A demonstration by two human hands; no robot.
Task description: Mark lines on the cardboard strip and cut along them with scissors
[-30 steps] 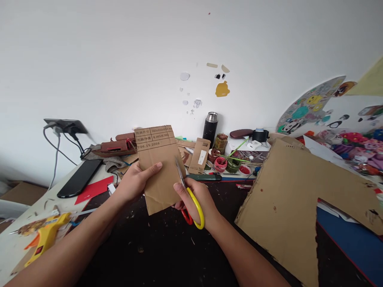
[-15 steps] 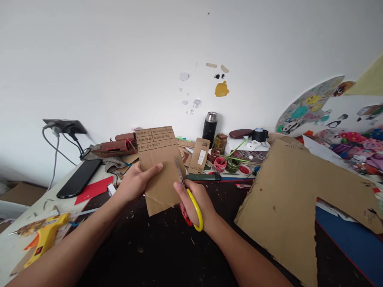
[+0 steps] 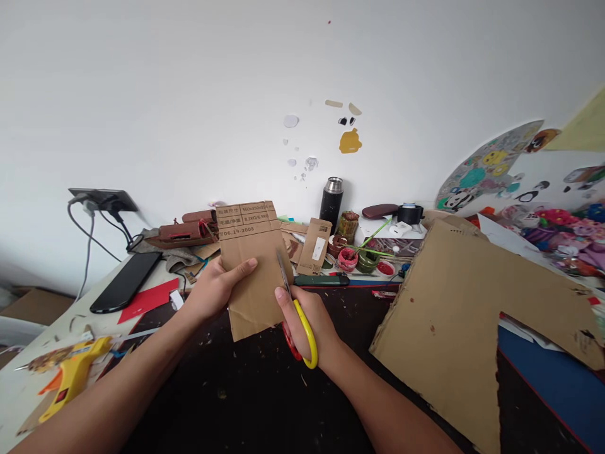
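Note:
A printed piece of brown cardboard (image 3: 253,284) is held up over the dark tabletop. My left hand (image 3: 220,284) grips its left edge, the thumb lying on the front face and the fingers hidden behind. In my right hand (image 3: 309,318) is a pair of scissors (image 3: 308,337) with one yellow and one red handle loop. The blades meet the right part of the cardboard, one showing in front of it. How far they are apart I cannot tell.
A large cut cardboard sheet (image 3: 439,315) covers the right side. At left lie a yellow glue gun (image 3: 78,372) and a black tray-like object (image 3: 125,284). Paint jars (image 3: 348,258), a black flask (image 3: 331,205) and a green cutter (image 3: 321,280) line the back by the wall.
Almost nothing differs. The scissors handles and my right hand have shifted very slightly left, and the cardboard is tilted a touch differently.

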